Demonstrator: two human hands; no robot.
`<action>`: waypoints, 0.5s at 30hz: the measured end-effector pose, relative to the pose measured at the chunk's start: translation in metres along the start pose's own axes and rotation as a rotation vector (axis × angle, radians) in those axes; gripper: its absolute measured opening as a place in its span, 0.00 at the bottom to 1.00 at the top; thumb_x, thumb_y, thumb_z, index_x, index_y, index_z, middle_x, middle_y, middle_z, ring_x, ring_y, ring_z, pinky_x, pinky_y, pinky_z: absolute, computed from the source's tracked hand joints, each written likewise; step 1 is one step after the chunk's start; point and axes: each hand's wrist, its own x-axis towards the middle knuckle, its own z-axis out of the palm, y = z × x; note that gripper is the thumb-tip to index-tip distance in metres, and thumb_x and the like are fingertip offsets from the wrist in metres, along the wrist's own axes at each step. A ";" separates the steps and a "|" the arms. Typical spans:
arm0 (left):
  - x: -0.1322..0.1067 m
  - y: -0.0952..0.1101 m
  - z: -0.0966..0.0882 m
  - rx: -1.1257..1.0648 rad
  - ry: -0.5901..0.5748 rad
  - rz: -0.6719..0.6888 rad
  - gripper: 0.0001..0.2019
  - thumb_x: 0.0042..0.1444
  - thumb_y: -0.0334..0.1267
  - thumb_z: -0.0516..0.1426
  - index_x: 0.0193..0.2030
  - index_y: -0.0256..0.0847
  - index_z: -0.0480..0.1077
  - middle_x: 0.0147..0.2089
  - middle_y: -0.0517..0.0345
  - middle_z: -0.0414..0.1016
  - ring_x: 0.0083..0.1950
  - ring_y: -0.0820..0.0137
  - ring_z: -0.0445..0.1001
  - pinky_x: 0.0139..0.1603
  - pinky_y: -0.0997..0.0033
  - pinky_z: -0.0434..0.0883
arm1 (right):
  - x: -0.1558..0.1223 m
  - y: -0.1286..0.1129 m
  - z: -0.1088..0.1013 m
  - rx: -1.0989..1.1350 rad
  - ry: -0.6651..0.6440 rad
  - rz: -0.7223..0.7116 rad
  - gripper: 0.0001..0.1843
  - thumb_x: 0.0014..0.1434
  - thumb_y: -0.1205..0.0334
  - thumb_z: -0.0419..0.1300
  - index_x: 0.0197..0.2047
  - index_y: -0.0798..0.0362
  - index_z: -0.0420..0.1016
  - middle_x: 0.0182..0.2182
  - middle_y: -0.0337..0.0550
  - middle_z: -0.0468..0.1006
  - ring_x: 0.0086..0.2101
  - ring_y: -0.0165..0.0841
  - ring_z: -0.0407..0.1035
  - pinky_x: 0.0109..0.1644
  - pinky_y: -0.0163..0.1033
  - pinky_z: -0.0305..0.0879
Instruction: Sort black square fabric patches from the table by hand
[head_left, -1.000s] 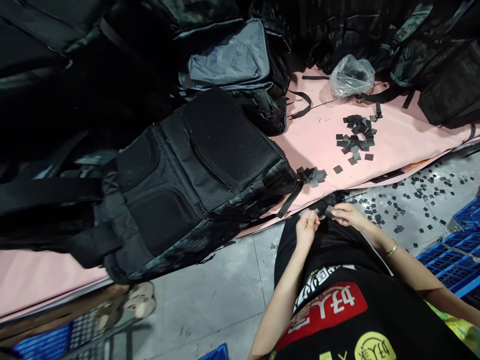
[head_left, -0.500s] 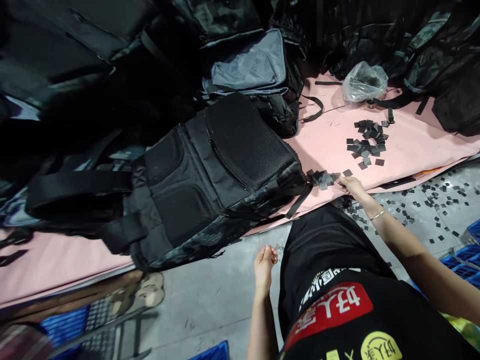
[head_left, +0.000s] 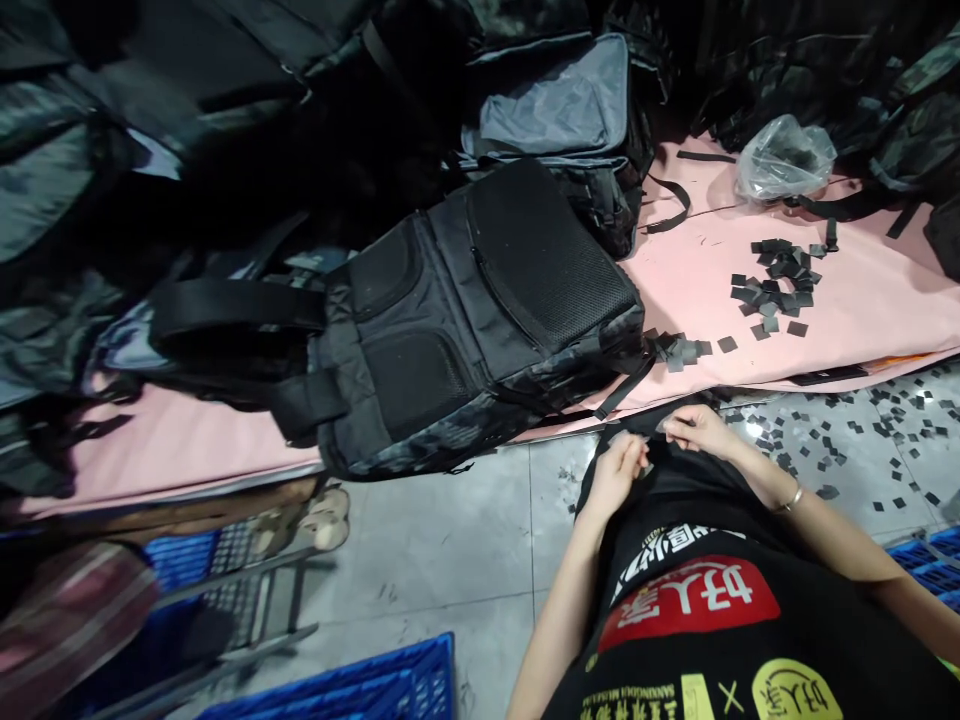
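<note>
In front of my black apron, my left hand (head_left: pixel 619 470) is closed in a pinch. Close by on its right, my right hand (head_left: pixel 697 430) pinches too, with a bracelet on that wrist. Something small and pale shows at the fingertips, too small to name. Just beyond the hands, small dark square pieces (head_left: pixel 681 350) lie on the pink table cover (head_left: pixel 690 265). A black backpack (head_left: pixel 457 320) lies beside them with its padded back panel up. Neither hand touches it.
More dark squares (head_left: pixel 780 285) and a clear plastic bag (head_left: pixel 786 160) are farther right. An opened bag with grey lining (head_left: pixel 555 110) stands behind the backpack. Squares litter the floor (head_left: pixel 427 540). A blue crate (head_left: pixel 420 675) and a pair of slippers (head_left: pixel 322 520) are below.
My right hand has drawn back from the squares on the table towards my body. My left hand has risen to meet it, and the view has shifted.
</note>
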 end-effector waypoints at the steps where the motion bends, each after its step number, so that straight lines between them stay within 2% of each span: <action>1: 0.000 0.007 0.005 0.064 -0.040 0.054 0.14 0.53 0.49 0.55 0.31 0.39 0.70 0.24 0.60 0.67 0.22 0.77 0.60 0.25 0.76 0.58 | -0.002 -0.003 0.006 -0.031 -0.039 -0.005 0.20 0.51 0.47 0.61 0.24 0.57 0.71 0.14 0.35 0.65 0.14 0.21 0.55 0.16 0.28 0.48; 3: -0.003 0.016 0.009 0.197 -0.123 0.158 0.14 0.56 0.48 0.51 0.30 0.40 0.69 0.25 0.60 0.67 0.25 0.75 0.62 0.28 0.76 0.60 | -0.005 -0.008 0.014 -0.069 -0.101 -0.006 0.21 0.51 0.46 0.60 0.23 0.57 0.71 0.13 0.34 0.65 0.14 0.22 0.55 0.16 0.28 0.49; 5: -0.008 0.019 0.008 0.237 -0.139 0.220 0.16 0.57 0.47 0.51 0.25 0.39 0.68 0.25 0.60 0.65 0.26 0.75 0.63 0.30 0.75 0.60 | -0.006 -0.010 0.019 -0.063 -0.170 0.030 0.23 0.51 0.43 0.59 0.22 0.57 0.70 0.13 0.35 0.65 0.14 0.22 0.55 0.16 0.28 0.48; 8: -0.015 0.010 -0.003 0.159 -0.137 0.198 0.18 0.57 0.48 0.50 0.23 0.39 0.65 0.23 0.60 0.63 0.24 0.76 0.59 0.27 0.75 0.58 | -0.004 -0.010 0.025 0.012 -0.306 0.168 0.26 0.50 0.40 0.57 0.21 0.57 0.70 0.12 0.35 0.63 0.12 0.21 0.52 0.14 0.28 0.44; 10: -0.020 0.000 -0.018 0.045 -0.072 0.145 0.18 0.56 0.50 0.50 0.23 0.38 0.63 0.21 0.62 0.60 0.20 0.78 0.55 0.24 0.75 0.55 | -0.001 -0.011 0.030 0.061 -0.327 0.230 0.26 0.49 0.40 0.58 0.21 0.57 0.69 0.11 0.35 0.62 0.12 0.20 0.50 0.14 0.28 0.41; 12: -0.025 -0.013 -0.040 -0.057 0.044 0.101 0.20 0.55 0.52 0.50 0.22 0.38 0.60 0.19 0.64 0.56 0.19 0.79 0.51 0.21 0.76 0.51 | 0.003 -0.013 0.035 0.078 -0.280 0.240 0.26 0.48 0.40 0.59 0.21 0.57 0.69 0.11 0.35 0.62 0.12 0.20 0.50 0.14 0.29 0.40; 15: -0.039 -0.033 -0.079 -0.027 0.180 -0.044 0.22 0.52 0.56 0.51 0.23 0.37 0.61 0.18 0.65 0.56 0.19 0.80 0.53 0.22 0.77 0.53 | 0.007 -0.017 0.043 0.013 -0.241 0.244 0.25 0.49 0.40 0.60 0.21 0.57 0.68 0.11 0.35 0.62 0.13 0.20 0.50 0.14 0.28 0.40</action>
